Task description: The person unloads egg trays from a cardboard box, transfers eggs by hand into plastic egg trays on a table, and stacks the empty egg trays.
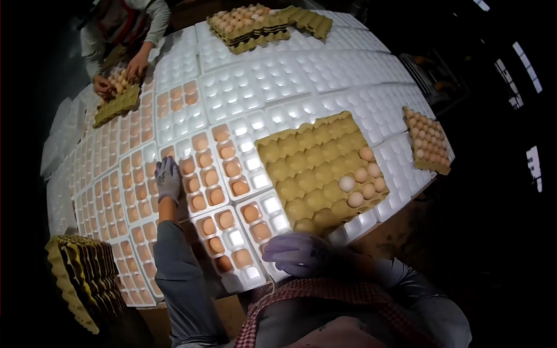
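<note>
My left hand (168,178), in a pale glove, reaches out over the white foam egg trays with its fingers stretched forward. Its fingertips are close to a brown egg (167,152); whether they touch it I cannot tell. Near my body, my right hand (299,254) in a purple glove is curled, fingers pressed together, above a partly filled white tray (277,223). What lies under those fingers is hidden. Just beyond the right hand is a yellow-brown pulp egg carton (313,174), several eggs (368,190) left along its right side and the other cups bare.
Across the table, a person's hands (137,65) handle eggs over another pulp carton (117,109). Stacked cartons with eggs (246,26) stand at the back. A full egg carton (428,139) sits at the right edge, and a carton stack (84,278) at the left front.
</note>
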The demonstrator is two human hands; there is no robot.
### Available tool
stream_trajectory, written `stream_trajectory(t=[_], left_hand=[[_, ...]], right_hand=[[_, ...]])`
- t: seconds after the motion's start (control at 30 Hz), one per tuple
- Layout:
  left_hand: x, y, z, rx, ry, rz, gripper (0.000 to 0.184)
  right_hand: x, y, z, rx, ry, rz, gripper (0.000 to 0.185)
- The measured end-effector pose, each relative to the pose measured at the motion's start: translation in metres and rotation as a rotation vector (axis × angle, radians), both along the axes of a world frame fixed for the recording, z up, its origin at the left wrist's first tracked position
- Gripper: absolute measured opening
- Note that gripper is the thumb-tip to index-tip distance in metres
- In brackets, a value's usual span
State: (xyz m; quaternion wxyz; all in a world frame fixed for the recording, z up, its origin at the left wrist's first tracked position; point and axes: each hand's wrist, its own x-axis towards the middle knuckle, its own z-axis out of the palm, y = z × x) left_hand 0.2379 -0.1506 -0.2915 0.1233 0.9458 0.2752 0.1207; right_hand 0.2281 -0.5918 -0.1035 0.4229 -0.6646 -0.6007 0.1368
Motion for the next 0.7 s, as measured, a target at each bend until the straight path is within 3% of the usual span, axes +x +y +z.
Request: stream_trajectory(t=[0.03,0.1,0.13,0.17,0.2,0.27,0.3,0.33,0.37,0.4,0.47,0.5,0.53,0.6,0.63,0.7], left_hand=[[0.008,-0.016,0.009,0.035,0.131,0.046,0.043],[0.014,-0.042,0.038,0.093,0.251,0.092,0.046],[0.016,-0.064,0.049,0.039,0.055,0.049,0.045],[0.018,-0.089,0.060,-0.016,-0.135,0.013,0.045],[0.027,-0.125,0.073,-0.267,-0.412,-0.157,0.044],[0.038,-0.245,0.136,-0.507,-0.478,-0.474,0.043],[0.043,-0.292,0.158,-0.556,-0.370,-0.663,0.043],[0.049,-0.332,0.165,-0.448,-0.292,-0.817,0.041],[0.053,-0.366,0.158,-0.358,-0.225,-0.837,0.040],[0.057,-0.393,0.151,-0.214,-0.188,-0.814,0.040],[0.066,-0.415,0.138,-0.190,-0.124,-0.808,0.035],[0.066,-0.418,0.133,-0.200,-0.138,-0.769,0.032],[0.067,-0.421,0.132,-0.210,-0.153,-0.732,0.030],[0.065,-0.416,0.129,-0.309,-0.206,-0.733,0.028],[0.068,-0.416,0.120,-0.774,-0.437,-0.611,0.030],[0.078,-0.414,0.125,-0.798,-0.631,-0.549,0.033]], right_hand=[[0.002,-0.017,-0.002,0.076,-0.026,-0.062,0.022],[0.033,-0.056,0.010,-0.081,-0.071,-0.269,0.020],[0.054,-0.078,0.007,-0.093,-0.161,-0.487,0.024],[0.084,-0.104,0.003,-0.038,-0.473,-0.594,0.030],[0.104,-0.118,0.009,-0.142,-0.227,-0.893,0.036],[0.155,-0.144,-0.016,-0.280,-0.420,-1.037,0.040],[0.168,-0.144,-0.024,-0.264,-0.413,-1.035,0.040],[0.180,-0.139,-0.030,-0.414,-0.292,-1.037,0.044],[0.189,-0.138,-0.031,-0.563,-0.168,-1.033,0.047],[0.197,-0.141,-0.028,-0.546,-0.164,-1.033,0.047],[0.209,-0.149,-0.024,-0.542,0.146,-0.993,0.054],[0.209,-0.160,-0.027,-0.291,0.405,-0.964,0.051],[0.211,-0.175,-0.038,-0.280,0.410,-0.960,0.051],[0.216,-0.205,-0.069,0.268,0.388,-0.811,0.044],[0.220,-0.218,-0.076,0.425,0.627,-0.781,0.041],[0.213,-0.231,-0.048,0.240,0.828,-0.723,0.042]])
